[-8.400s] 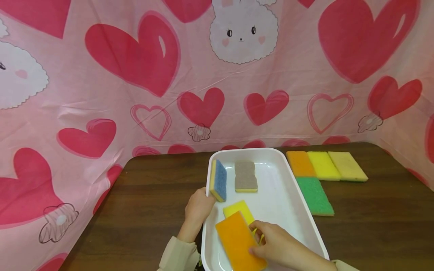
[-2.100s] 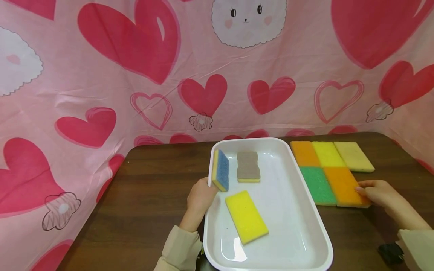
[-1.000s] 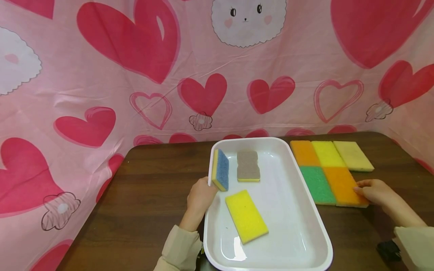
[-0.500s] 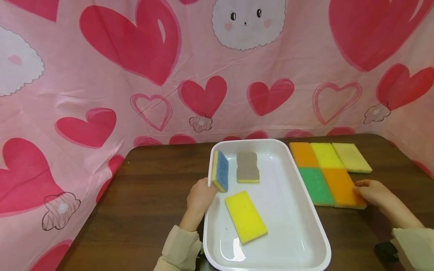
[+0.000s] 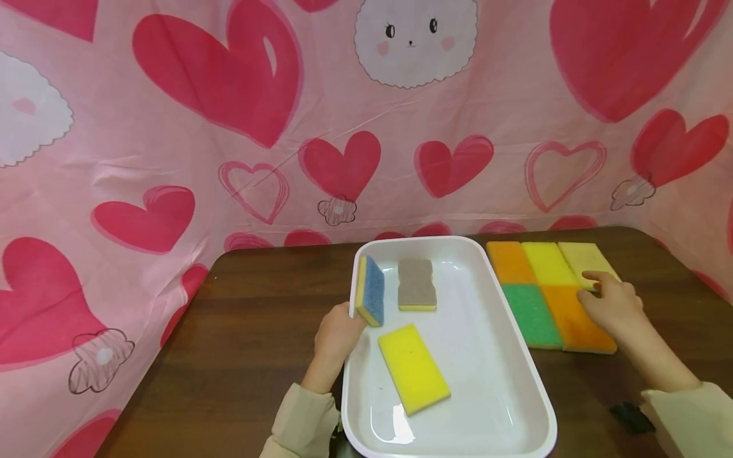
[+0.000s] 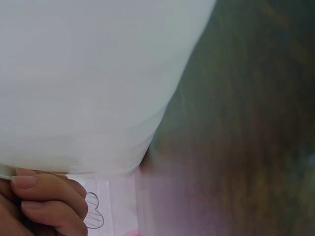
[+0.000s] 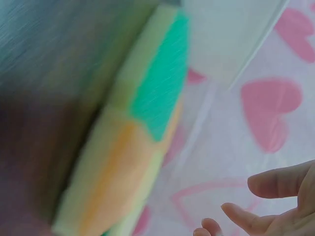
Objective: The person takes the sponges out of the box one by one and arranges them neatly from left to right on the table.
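My left hand grips the left rim of a white tray; the left wrist view shows its curled fingers at the tray's edge. Inside lie a flat yellow sponge and a grey-brown sponge. A blue-and-yellow sponge stands on edge against the left wall. On the right, my empty right hand hovers with thumb and forefinger apart. Below it lies an orange sponge, flush beside a green sponge. Behind them are another orange sponge, a yellow one and a pale yellow one.
The dark wooden table carries everything. A pink cloth with hearts hangs directly behind it. Near my right sleeve is a small black object. The sponge row stands close along the tray's right side.
The orange sponge went from over the tray to the table beside the green one. My right hand has since let go of it and shifted away and slightly left. The left hand kept its grip.
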Tool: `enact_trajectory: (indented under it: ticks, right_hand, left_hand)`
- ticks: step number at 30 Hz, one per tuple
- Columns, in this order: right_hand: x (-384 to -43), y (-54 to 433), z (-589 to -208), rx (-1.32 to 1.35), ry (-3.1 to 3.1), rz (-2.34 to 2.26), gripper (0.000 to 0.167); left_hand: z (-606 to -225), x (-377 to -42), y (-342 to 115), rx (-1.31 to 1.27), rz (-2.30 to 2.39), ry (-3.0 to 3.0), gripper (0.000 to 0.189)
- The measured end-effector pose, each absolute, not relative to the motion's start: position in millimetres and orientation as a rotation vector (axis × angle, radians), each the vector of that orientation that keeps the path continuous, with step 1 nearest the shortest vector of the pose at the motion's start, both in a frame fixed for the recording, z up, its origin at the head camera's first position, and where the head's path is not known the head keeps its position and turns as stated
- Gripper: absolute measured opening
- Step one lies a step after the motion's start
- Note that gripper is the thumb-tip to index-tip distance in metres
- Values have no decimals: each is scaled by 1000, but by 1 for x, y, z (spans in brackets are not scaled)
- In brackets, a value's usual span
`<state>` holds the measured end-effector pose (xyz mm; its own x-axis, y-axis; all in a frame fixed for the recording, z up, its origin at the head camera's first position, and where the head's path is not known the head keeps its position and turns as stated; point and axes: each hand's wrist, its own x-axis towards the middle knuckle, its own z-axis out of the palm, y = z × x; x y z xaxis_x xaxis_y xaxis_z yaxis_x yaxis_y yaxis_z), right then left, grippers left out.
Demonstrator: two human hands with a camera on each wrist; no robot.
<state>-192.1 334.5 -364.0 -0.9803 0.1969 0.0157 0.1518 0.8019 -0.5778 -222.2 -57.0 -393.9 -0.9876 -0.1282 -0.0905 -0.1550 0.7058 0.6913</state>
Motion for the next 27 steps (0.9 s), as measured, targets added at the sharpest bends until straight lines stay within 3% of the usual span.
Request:
enact_trajectory:
  ticks: [11,27]
  right_hand:
    - [-180,256,-343,10,-2921,963,51]
    - [-164,187,-365,227,-3021,888,46]
  left_hand:
    - [-394,-223,-58,-245,1152,2863,32]
    - [-395,-223,-57,-231,1151,2870,30]
